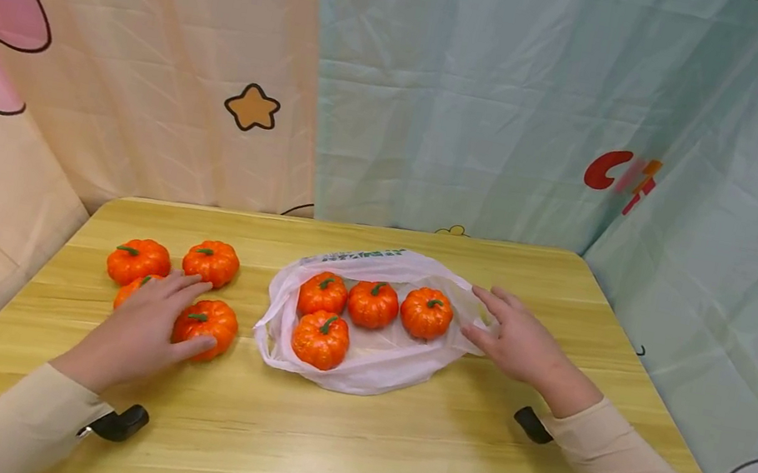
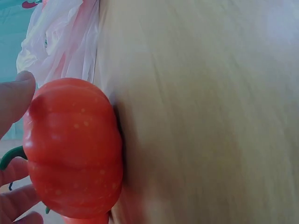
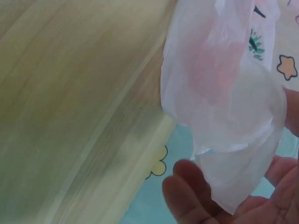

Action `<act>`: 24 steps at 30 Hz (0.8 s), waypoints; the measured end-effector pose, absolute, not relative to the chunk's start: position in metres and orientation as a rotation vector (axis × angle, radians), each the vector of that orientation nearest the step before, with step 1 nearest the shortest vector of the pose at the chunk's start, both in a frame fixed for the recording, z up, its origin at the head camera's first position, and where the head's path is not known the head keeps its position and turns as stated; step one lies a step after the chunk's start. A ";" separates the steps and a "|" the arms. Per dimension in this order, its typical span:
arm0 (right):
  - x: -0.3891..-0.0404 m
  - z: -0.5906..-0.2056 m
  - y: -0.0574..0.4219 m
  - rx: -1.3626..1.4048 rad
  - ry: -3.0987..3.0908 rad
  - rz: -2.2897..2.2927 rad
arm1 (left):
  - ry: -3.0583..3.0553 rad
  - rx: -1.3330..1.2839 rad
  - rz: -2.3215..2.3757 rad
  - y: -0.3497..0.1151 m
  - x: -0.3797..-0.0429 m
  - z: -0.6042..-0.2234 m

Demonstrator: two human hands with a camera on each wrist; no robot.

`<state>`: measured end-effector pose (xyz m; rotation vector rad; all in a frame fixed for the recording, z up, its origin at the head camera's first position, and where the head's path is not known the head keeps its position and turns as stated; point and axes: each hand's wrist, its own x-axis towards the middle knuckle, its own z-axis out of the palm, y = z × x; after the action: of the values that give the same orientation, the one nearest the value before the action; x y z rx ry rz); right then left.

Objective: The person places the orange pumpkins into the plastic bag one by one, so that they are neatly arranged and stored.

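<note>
My left hand (image 1: 138, 325) is spread over a small orange pumpkin (image 1: 207, 327) with a green stem, at the front of a group on the left. In the left wrist view the thumb lies at one side of this pumpkin (image 2: 74, 149) and the fingers at its stem side; firm contact is not plain. A white plastic bag (image 1: 391, 382) lies mid-table with its mouth wide, several pumpkins (image 1: 373, 305) inside. At its right edge my right hand (image 1: 521, 338) has its fingers apart. The right wrist view shows the bag's loose handle (image 3: 238, 172) between fingers and thumb, without a visible pinch.
Beside the left hand sit more pumpkins, one at the far left (image 1: 139, 262), one behind (image 1: 211, 263) and one partly hidden under the hand. The wooden table (image 1: 340, 458) ends at printed curtains (image 1: 449, 97) at the back and sides.
</note>
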<state>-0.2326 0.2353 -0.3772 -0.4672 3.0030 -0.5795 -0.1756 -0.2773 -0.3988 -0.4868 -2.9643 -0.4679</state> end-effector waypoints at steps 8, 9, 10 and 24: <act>-0.233 -0.383 0.236 -0.487 3.002 -0.634 | -3.010 -0.530 -0.466 -0.270 -0.176 -0.403; -0.233 -0.383 0.237 -0.489 3.005 -0.639 | -3.010 -0.533 -0.466 -0.270 -0.176 -0.403; -0.233 -0.383 0.237 -0.490 3.012 -0.645 | -3.011 -0.533 -0.469 -0.270 -0.176 -0.404; -0.233 -0.380 0.244 -0.609 2.932 -0.915 | -2.997 -0.543 -0.516 -0.266 -0.175 -0.407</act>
<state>-0.2334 0.2438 -0.3799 -0.6095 2.9319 -0.9150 -0.1750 -0.2659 -0.4075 -0.5426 -2.9969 -0.5159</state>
